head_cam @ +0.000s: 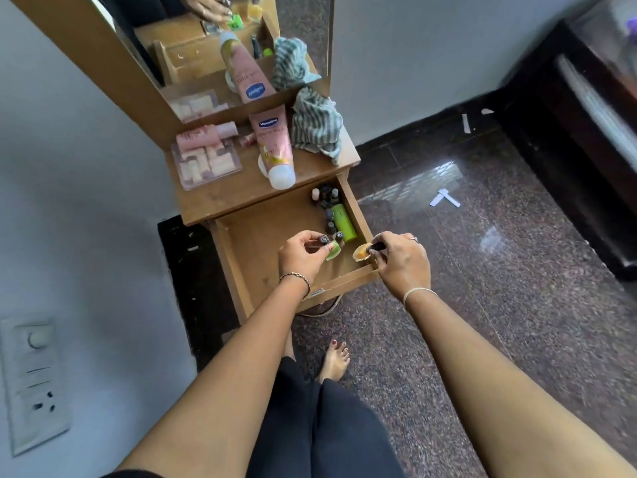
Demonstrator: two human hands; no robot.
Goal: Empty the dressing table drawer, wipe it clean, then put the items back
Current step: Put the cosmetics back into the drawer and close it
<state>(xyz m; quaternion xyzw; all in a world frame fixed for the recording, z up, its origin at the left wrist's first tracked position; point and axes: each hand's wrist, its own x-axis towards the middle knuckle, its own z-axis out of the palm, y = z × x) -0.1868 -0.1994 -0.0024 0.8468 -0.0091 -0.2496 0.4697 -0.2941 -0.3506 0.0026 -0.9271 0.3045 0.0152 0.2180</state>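
Left hand [303,254], right hand [401,262] over open drawer [347,278], each fingertip-tight on a dark bottle [323,239].

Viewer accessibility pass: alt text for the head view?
A person's left grip pinches a dark-capped vial and a green piece, the right grip an orange piece, over the open dressing-table drawer. Small bottles and a green tube sit along its right side; a pink tube, striped cloth and clear tray rest on top.

The single head-worn wide-angle view looks steeply down from above, close over the open drawer [275,243], desk [241,198] and floor [482,270].
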